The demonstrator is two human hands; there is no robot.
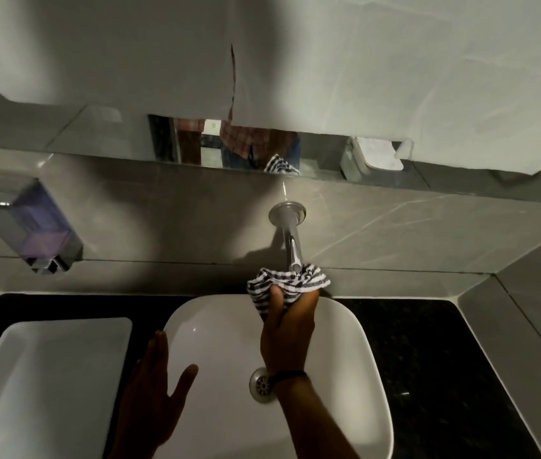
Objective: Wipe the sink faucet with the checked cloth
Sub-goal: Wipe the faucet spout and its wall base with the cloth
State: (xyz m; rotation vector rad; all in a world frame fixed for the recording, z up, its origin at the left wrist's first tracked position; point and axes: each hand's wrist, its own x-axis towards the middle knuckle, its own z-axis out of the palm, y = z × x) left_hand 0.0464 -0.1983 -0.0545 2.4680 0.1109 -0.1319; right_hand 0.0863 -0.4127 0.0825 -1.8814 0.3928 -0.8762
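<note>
- Head view, count: one faucet coming out of the tiled wall, one checked cloth, two white basins, the sink under the faucet and a second basin to its left, one soap dispenser on the wall, one drain
- Right hand reaches up over the sink, fingers closed around the bunched cloth, which wraps the faucet's outer end; a dark band sits at the wrist
- Left hand lies flat with fingers spread, holding nothing, on the sink's left rim
- Black counter lies bare right of the sink; the tiled wall closes in behind and at the right corner; the two basins sit close together
</note>
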